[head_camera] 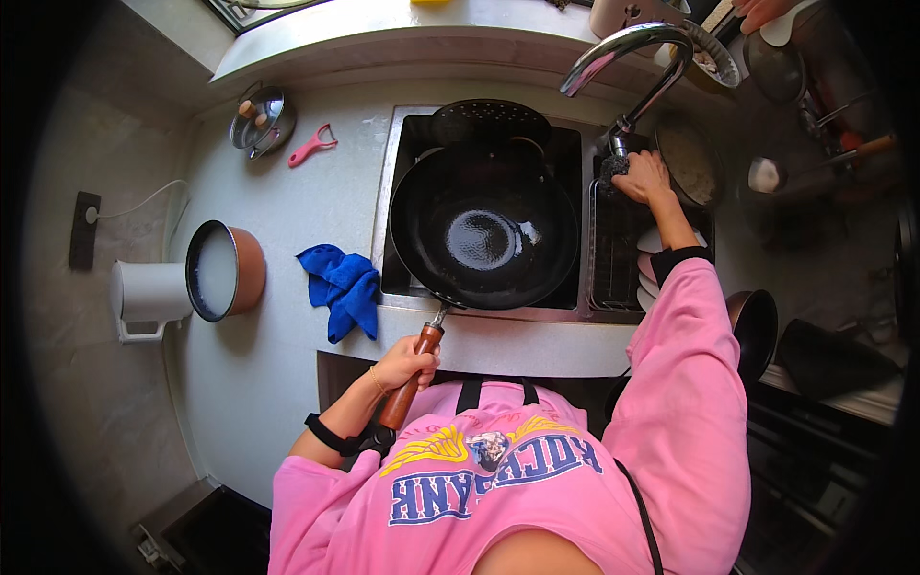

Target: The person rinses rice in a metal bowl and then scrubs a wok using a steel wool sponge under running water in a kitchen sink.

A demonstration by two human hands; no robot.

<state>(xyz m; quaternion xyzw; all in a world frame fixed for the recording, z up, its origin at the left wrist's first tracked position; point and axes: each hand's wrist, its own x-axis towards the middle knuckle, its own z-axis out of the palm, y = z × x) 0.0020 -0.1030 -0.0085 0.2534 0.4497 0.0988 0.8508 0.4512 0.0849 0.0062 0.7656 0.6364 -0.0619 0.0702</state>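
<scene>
My left hand grips the wooden handle of a black wok. The wok rests tilted over the sink basin, its inside wet and shiny. Beside the base of the chrome faucet, my right hand has its fingers around a dark mesh scouring pad, partly hidden by the fingers. Behind the wok, a black perforated round utensil leans in the sink. Right of the wok, a wire drying rack holds several small plates, partly covered by my right arm.
Left on the counter are a blue cloth, a pink peeler, a pot with a glass lid, a saucepan of cloudy liquid and a white jug. At right stand a round pan and another pan. Another person's hand shows top right.
</scene>
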